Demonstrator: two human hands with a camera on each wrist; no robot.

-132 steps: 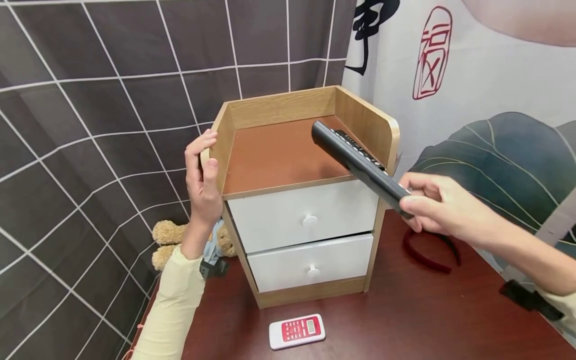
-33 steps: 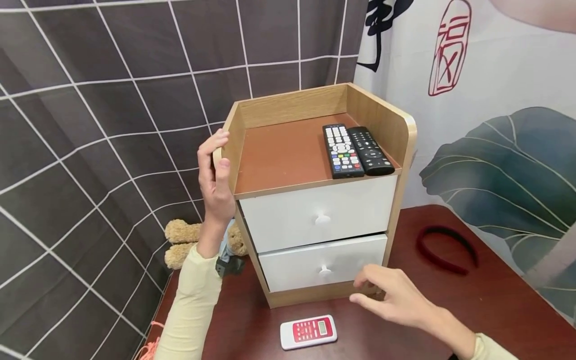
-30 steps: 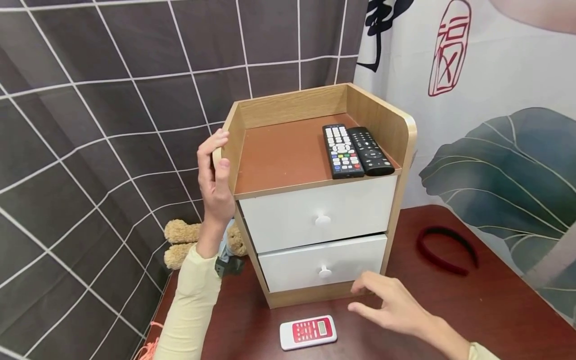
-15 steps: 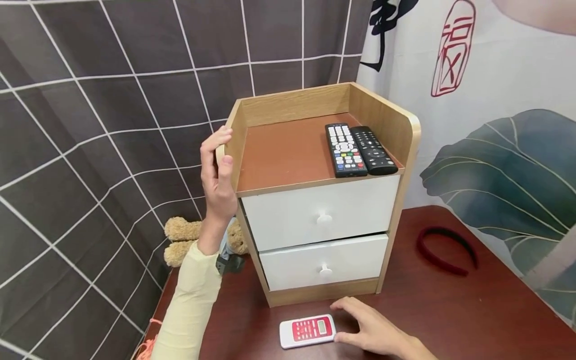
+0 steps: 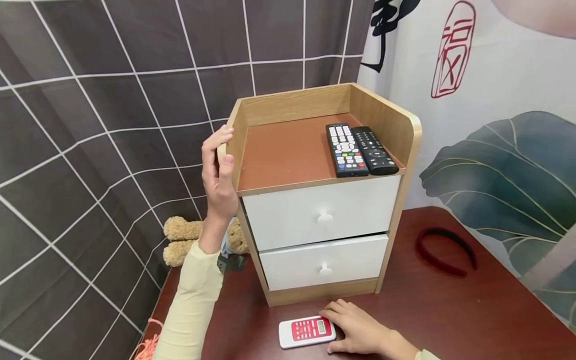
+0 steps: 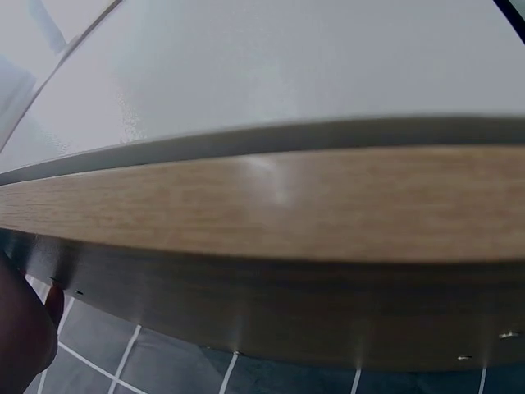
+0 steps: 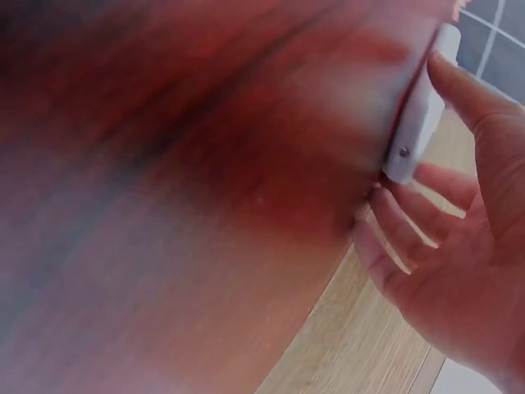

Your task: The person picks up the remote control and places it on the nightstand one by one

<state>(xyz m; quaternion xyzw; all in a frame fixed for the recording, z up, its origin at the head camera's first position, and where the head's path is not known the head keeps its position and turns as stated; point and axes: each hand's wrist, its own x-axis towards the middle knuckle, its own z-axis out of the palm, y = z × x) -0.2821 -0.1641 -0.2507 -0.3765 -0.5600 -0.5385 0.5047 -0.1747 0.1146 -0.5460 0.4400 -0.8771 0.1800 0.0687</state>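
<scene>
My left hand grips the front edge of the left side panel of a small wooden drawer cabinet, fingers outside and thumb at the front. In front of the cabinet, a white remote control with a red keypad and small screen lies on the table. My right hand holds that remote's right end, its fingers at the far edge and its thumb at the near edge. The right wrist view shows the remote between thumb and fingers. Two black remotes lie side by side on the cabinet's brown top.
Both white drawers are closed or nearly so. A dark red headband lies on the table to the right. A plush toy is behind my left forearm, and pink strings are at the lower left.
One black remote, held in my right hand earlier, now lies beside the other on the cabinet top. My right hand has moved down and left to the white remote. The left hand keeps its hold.
</scene>
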